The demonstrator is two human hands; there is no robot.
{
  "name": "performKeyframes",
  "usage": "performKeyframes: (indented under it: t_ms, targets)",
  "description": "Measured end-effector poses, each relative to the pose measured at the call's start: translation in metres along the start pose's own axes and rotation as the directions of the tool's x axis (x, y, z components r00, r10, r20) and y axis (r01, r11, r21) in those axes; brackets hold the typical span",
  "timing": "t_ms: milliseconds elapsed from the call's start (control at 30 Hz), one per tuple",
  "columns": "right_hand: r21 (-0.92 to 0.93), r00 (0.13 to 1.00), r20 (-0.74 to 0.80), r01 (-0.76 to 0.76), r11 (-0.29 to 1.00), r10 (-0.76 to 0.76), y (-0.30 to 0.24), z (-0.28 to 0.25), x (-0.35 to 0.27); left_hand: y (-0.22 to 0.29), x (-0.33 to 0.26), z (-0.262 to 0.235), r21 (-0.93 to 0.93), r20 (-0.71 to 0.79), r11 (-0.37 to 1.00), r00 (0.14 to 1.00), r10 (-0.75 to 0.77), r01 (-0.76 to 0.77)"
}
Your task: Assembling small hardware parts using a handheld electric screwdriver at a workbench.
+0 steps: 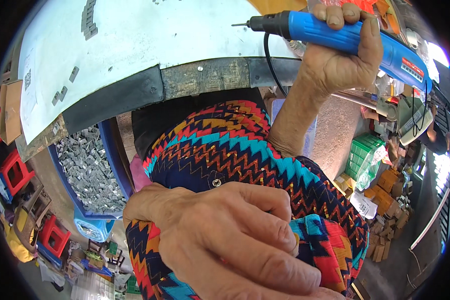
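Observation:
My right hand [342,60], raised at the upper right, is wrapped round a blue electric screwdriver [315,31]. Its thin bit points left over the white work table [150,35], and a black cord hangs below its nose. Close to the camera, my left hand [235,235] lies across the front of my zigzag-patterned garment [225,135]. Its fingers are bent and closed toward the cloth, and whatever they hold is hidden. Small grey metal pieces [88,20] stand in a row on the table, with a few loose ones [60,95] nearer its left edge.
Below the table's left edge, a blue bin [75,190] holds many small metal parts. Red stools [52,235] and a cardboard box [10,112] stand at the left. On the right are a green crate [362,155] and piled brown cartons [387,182].

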State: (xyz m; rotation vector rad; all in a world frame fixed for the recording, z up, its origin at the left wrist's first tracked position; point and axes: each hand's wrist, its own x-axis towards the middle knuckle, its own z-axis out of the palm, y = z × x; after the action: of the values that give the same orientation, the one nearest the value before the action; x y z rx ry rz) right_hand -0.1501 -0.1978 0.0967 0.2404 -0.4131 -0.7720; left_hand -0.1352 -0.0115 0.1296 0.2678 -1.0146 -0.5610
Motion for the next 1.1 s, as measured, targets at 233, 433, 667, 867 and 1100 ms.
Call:
performKeyframes:
  t_ms: [233,433,667,867,1100]
  targets:
    - [-0.917,0.957,0.265,0.287,0.278,-0.114,0.001,-0.001,0.000,-0.007,-0.010,0.045,-0.187,-0.617,0.981,0.783,-0.076,-0.052]
    - [-0.926,0.982,0.186,0.169,0.338,0.019,-0.013,-0.009,0.011,0.001,0.021,-0.015,-0.255,0.248,0.956,0.966,-0.078,0.143]
    - [-0.933,0.991,0.120,0.093,0.347,0.057,0.019,-0.022,0.026,0.010,0.019,-0.025,-0.217,0.178,0.973,0.976,0.123,-0.083]
    - [-0.955,0.979,0.192,0.172,0.242,0.063,0.047,-0.045,0.044,0.015,0.023,-0.035,-0.253,0.217,0.960,0.960,0.176,-0.119]
    - [-0.950,0.957,0.288,0.290,0.118,-0.037,0.080,-0.056,0.048,0.021,0.016,-0.040,-0.162,0.187,0.965,0.954,0.234,-0.205]
